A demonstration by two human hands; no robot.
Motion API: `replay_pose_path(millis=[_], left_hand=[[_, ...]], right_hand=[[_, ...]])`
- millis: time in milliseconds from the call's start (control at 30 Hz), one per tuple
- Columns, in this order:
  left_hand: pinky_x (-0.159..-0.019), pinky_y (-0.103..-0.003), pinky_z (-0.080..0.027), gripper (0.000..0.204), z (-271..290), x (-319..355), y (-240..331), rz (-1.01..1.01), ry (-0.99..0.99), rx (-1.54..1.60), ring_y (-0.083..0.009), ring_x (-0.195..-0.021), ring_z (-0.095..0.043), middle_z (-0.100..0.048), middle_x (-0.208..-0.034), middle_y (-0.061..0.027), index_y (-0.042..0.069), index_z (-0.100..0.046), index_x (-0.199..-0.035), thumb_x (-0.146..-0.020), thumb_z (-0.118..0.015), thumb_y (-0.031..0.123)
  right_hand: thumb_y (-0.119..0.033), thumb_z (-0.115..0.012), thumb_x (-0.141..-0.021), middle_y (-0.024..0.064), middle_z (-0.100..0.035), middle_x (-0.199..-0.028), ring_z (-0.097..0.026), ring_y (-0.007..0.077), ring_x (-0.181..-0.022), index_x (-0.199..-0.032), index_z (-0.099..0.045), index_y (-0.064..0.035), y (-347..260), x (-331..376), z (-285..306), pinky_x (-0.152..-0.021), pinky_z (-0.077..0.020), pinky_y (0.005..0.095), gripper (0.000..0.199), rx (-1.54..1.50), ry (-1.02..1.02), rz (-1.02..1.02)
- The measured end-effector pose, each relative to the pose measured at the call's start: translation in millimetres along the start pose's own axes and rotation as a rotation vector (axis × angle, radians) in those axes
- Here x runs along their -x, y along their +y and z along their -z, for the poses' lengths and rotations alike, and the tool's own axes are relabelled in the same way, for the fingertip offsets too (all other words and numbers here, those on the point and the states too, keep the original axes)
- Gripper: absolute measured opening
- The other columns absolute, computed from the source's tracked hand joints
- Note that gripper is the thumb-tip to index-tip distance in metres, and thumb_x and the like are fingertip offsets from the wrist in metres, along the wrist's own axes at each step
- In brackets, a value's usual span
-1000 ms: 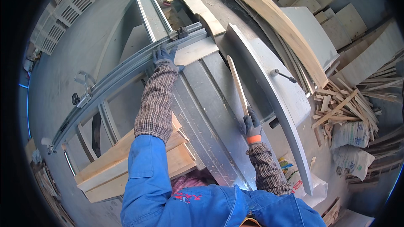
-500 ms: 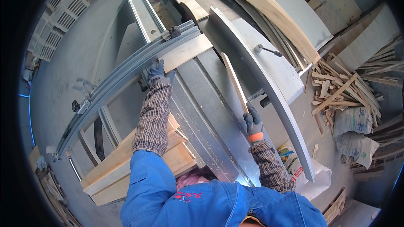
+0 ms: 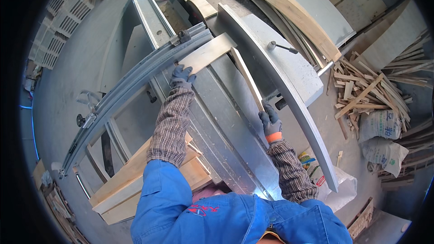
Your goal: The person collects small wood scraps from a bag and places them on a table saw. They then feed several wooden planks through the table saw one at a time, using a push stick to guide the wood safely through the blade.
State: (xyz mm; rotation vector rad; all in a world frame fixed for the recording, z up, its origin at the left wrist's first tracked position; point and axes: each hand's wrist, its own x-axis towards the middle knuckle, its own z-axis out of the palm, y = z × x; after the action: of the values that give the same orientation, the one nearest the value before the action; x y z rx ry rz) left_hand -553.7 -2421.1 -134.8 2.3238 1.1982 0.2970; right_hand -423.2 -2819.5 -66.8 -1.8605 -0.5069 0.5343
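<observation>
A grey metal table (image 3: 212, 113) with long grooves fills the middle of the frame, sawdust and chips scattered over it. A metal rail (image 3: 131, 83) bends from the upper middle down to the left edge, and a tall metal plate (image 3: 312, 131) runs down the right of the table. The blue jacket (image 3: 253, 217) takes up the bottom of the frame, with red lettering and a small emblem on the chest. At upper right lies a long wooden board (image 3: 300, 18); pale planks (image 3: 131, 185) are stacked at lower left. A heap of scrap wood (image 3: 357, 90) sits at right, above two white sacks (image 3: 380, 124), the upper printed in blue, the lower with green marks. A white bag (image 3: 343, 190) at lower right bears red print.

Near the top of the table, against the rail, is a short board (image 3: 210, 52). A thin wooden stick (image 3: 246, 77) slants from its right end, perhaps touching; I cannot tell. The gloved left hand (image 3: 182, 74) has bent fingers on the board's left end; whether they pinch it I cannot tell. The gloved right hand (image 3: 270, 119), right of centre, has its fingers wrapped around the stick's lower end. Smallest is that glove's orange cuff (image 3: 273, 137).
</observation>
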Motion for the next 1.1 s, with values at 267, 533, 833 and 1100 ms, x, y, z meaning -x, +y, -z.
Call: replay_pose_path(millis=[267, 533, 833, 1100], left_hand=[[-0.115, -0.036, -0.041, 0.046, 8.4, -18.2, 43.5, 0.041, 0.012, -0.147, -0.0293, -0.134, -0.048, -0.048, -0.148, -0.0094, 0.016, -0.064, -0.134, -0.09, -0.074, 0.024], [-0.114, -0.037, -0.043, 0.047, 15.9, -36.8, 61.8, 0.059, -0.163, -0.281, -0.0227, -0.142, -0.039, -0.043, -0.155, -0.0081, 0.015, -0.054, -0.143, -0.098, -0.064, 0.025], [-0.12, -0.033, -0.035, 0.043, 10.8, -58.6, 41.3, 0.126, -0.091, -0.241, -0.025, -0.14, -0.042, -0.048, -0.152, -0.0074, 0.017, -0.063, -0.136, -0.095, -0.067, 0.03], [-0.12, -0.034, -0.034, 0.047, 49.7, -88.3, 54.2, 0.153, -0.23, -0.398, -0.0238, -0.142, -0.039, -0.042, -0.156, -0.0038, 0.023, -0.056, -0.143, -0.097, -0.063, 0.036]], right_hand=[[-0.017, -0.06, -0.098, 0.0125, -0.066, -0.121, -0.063, 0.0192, -0.105, -0.141, -0.058, -0.0073, 5.9, -8.6, -2.5, -0.093, -0.0507, 0.03, 0.045, -0.007, 0.034, -0.009], [-0.02, -0.061, -0.098, -0.0037, -0.059, -0.084, -0.051, 0.0068, -0.075, -0.141, -0.061, -0.0128, 17.3, -44.2, -19.3, -0.07, -0.0451, 0.0235, 0.043, -0.11, 0.09, -0.073], [-0.022, -0.062, -0.098, 0.007, -0.063, -0.119, -0.059, 0.016, -0.104, -0.141, -0.06, -0.0122, -5.5, -60.8, -29.2, -0.092, -0.0466, 0.0293, 0.045, -0.094, 0.046, -0.15], [-0.022, -0.062, -0.096, 0.0165, -0.064, -0.135, -0.063, 0.0234, -0.118, -0.139, -0.061, -0.0098, -22.4, -91.7, -50.6, -0.102, -0.0472, 0.0336, 0.044, -0.026, 0.032, -0.135]])
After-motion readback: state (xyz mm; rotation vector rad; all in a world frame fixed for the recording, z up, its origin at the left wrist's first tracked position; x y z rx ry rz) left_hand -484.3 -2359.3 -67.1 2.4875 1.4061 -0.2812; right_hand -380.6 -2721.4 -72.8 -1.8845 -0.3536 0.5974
